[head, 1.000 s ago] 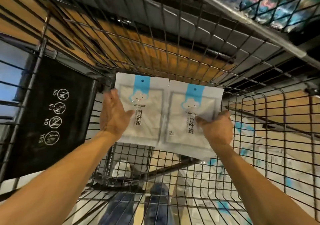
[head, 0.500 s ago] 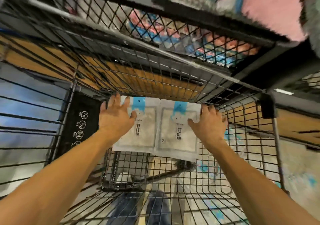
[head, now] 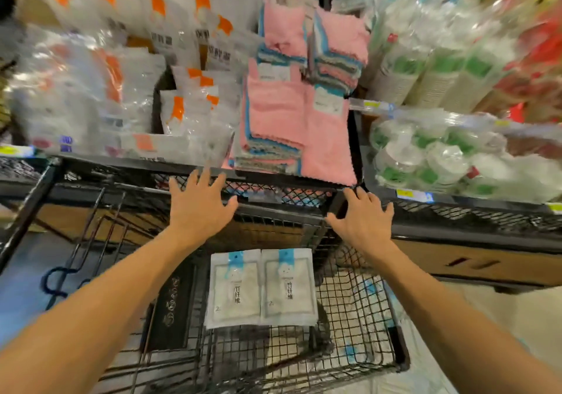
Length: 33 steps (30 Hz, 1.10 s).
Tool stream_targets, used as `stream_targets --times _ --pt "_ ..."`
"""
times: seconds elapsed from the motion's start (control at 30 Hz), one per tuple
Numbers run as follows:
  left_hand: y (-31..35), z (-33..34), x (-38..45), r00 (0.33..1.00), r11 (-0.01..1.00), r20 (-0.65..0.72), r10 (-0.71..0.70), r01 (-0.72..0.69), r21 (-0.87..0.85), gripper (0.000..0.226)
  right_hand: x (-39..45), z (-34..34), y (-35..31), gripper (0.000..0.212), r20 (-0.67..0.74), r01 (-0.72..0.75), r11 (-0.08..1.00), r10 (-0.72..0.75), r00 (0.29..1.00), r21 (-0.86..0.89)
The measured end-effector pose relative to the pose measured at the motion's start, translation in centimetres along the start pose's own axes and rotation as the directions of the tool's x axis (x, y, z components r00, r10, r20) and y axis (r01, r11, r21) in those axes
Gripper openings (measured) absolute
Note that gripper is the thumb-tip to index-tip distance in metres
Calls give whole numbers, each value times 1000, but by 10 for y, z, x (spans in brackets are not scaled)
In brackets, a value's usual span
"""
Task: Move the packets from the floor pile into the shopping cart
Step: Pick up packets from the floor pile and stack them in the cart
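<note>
Against the far end of the black wire shopping cart, 2 flat white packets with blue header strips lie side by side, edges touching. Your left hand and right hand hover above them, fingers spread, holding nothing, near the black mesh shelf edge.

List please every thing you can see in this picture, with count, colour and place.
packets: two, white with blue top strip, side by side flat in the cart
shopping cart: one, black wire, lower centre
black sign panel: one, at the cart's left wall
towel stacks: several, pink with blue edges, shelf centre
bagged goods: many, white with orange marks, shelf left
wrapped cups: many, white and green, shelf right
left hand: open, empty, above the cart
right hand: open, empty, above the cart
</note>
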<state>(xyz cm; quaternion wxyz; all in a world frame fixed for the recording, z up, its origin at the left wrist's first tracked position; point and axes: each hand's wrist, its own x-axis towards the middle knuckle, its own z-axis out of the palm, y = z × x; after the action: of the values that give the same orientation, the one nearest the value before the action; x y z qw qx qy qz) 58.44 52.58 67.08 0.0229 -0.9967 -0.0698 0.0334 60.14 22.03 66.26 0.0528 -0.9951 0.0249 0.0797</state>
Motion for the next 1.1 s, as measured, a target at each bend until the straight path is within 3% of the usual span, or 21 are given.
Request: stream_targets --times 0.2,0.6,0.73,1.1 --pt "19 -96 3 979 995 -189 82 -91 -38 64 -23 -98 15 75 -147 -42 999 39 988 -23" --pt "92 -254 -25 846 888 -326 422 -459 -40 61 -151 -235 50 77 -351 -297 950 312 883 97" --pt "131 -278 -56 786 835 -318 530 -548 37 61 -214 -256 79 69 -393 -422 897 438 809 131" --pt "260 -291 -215 590 634 -298 751 -770 72 70 -437 -246 194 76 -389 -714 662 734 557 229"
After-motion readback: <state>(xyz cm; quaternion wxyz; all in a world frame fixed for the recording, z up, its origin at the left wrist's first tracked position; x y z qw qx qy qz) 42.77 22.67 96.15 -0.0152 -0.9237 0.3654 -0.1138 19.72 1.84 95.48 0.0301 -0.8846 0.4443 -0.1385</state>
